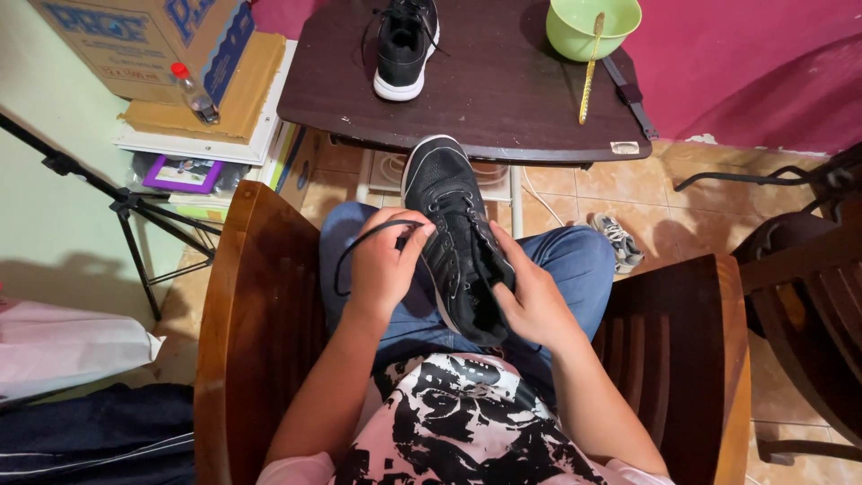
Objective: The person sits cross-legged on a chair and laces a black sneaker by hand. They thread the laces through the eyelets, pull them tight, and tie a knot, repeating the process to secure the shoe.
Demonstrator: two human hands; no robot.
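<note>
Shoe [453, 238] lies on your lap, toe toward the table [503, 99] | your left hand [384, 265] pinches its black lace [359, 242] | your right hand [530, 301] grips the shoe's heel end.

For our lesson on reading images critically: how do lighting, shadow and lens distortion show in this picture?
Head view: even indoor light, all sharp; the tripod throws a soft shadow on the pale wall; straight edges of the dark table and wooden chair bow outward, a wide-lens effect; the black shoe between left hand and right hand loses detail in darkness.
</note>
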